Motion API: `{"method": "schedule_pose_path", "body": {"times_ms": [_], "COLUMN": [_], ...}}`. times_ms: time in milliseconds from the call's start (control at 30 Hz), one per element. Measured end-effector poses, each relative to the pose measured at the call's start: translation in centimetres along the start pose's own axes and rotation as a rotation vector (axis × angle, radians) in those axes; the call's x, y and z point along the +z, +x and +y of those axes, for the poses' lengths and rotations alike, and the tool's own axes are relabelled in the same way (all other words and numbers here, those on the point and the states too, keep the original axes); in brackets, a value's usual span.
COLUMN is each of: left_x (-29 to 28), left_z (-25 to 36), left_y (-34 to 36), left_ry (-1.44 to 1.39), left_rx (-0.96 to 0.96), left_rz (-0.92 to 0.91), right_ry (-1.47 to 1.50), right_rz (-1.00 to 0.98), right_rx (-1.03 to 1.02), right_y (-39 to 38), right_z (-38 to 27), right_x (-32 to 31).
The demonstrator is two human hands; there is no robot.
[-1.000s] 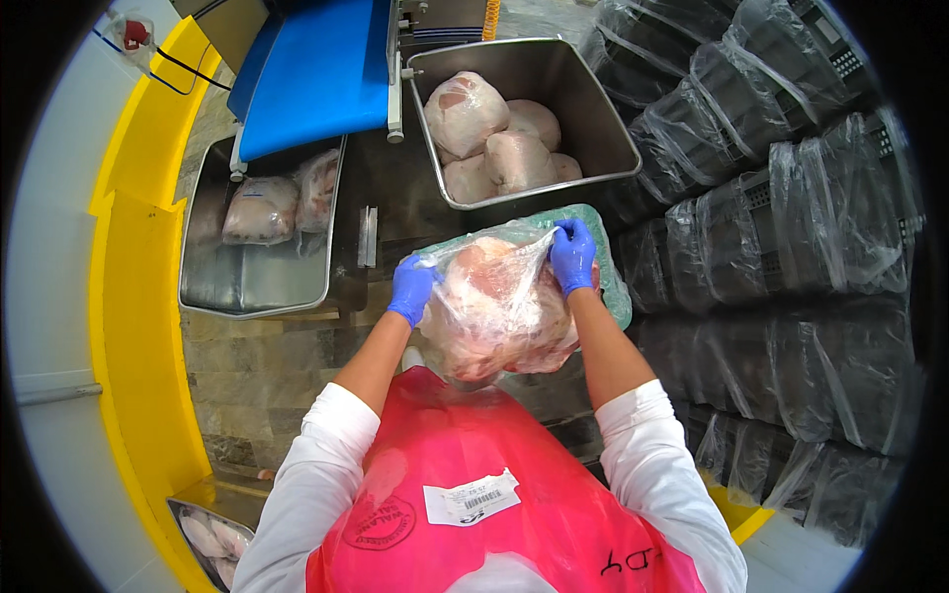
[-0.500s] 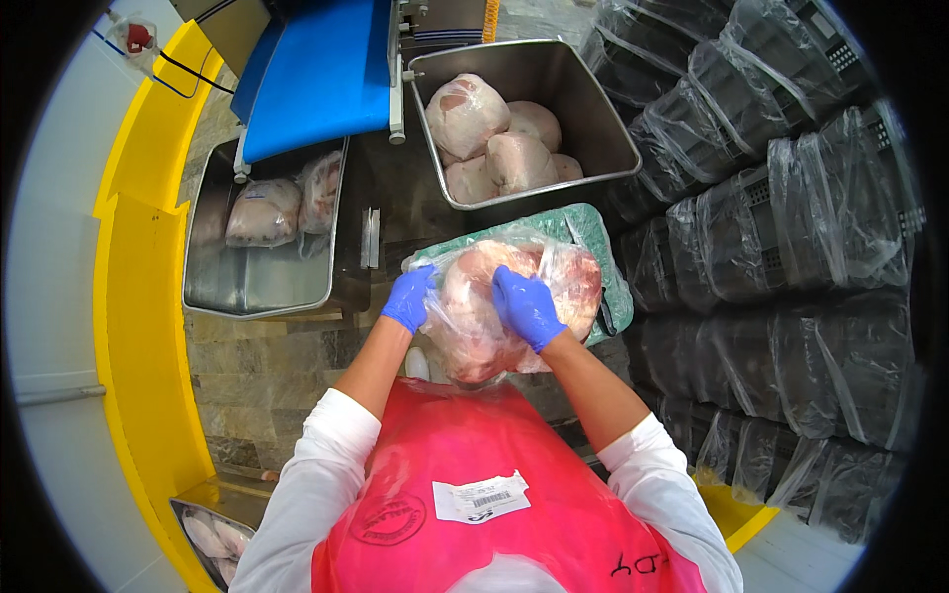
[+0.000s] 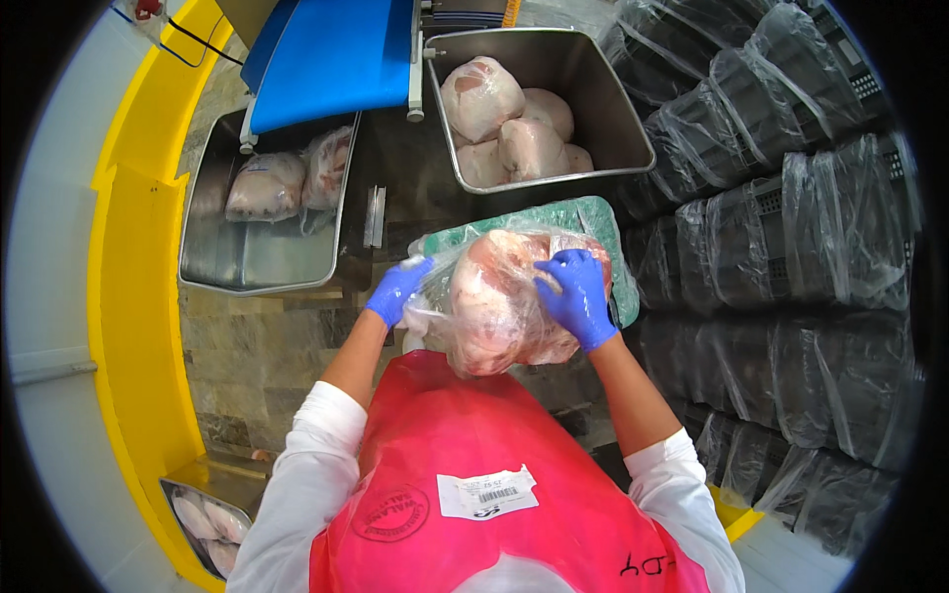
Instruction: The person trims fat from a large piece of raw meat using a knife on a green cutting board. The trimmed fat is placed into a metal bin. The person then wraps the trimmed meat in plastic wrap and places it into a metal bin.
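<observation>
A large piece of raw pink meat (image 3: 484,306) sits in a clear plastic bag (image 3: 442,301) on a green board (image 3: 494,222) in front of me. My left hand (image 3: 400,289), in a blue glove, is closed on the gathered film at the bag's left side. Over the meat's right part, my blue-gloved right hand (image 3: 581,304) curls its fingers on the film, thumb near the forefinger. The meat's underside is hidden. A dark, thin object, partly hidden, lies at the board's right edge.
Beyond the board, a metal bin (image 3: 638,158) holds several round meat pieces. Another metal bin (image 3: 247,277) at left contains bagged meat, below a blue conveyor belt (image 3: 336,69). Film-wrapped black crates (image 3: 771,227) are stacked at right. A yellow barrier (image 3: 133,296) runs along the left.
My right hand has moved right across the meat, its fingers less bunched. My left hand has shifted slightly left and down, still holding the film. The camera view has shifted a little.
</observation>
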State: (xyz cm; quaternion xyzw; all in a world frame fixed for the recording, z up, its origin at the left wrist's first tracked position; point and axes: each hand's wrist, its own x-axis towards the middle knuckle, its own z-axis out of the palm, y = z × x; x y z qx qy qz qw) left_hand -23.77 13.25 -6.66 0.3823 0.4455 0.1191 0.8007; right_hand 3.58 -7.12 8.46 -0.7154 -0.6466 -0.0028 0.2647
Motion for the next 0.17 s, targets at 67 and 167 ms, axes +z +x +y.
{"method": "schedule_pose_path", "body": {"times_ms": [67, 167], "left_x": [0.9, -0.8], "left_z": [0.8, -1.8], "left_y": [-2.3, -3.1], "left_ry": [0.335, 0.647], "left_rx": [-0.120, -0.171], "left_rz": [-0.194, -0.334], "right_ry": [0.064, -0.114], "right_rz": [-0.145, -0.533], "right_rx": [-0.028, -0.113], "right_y": [-1.0, -1.3], "right_z": [-2.9, -8.1], "right_x": [0.4, 3.3]}}
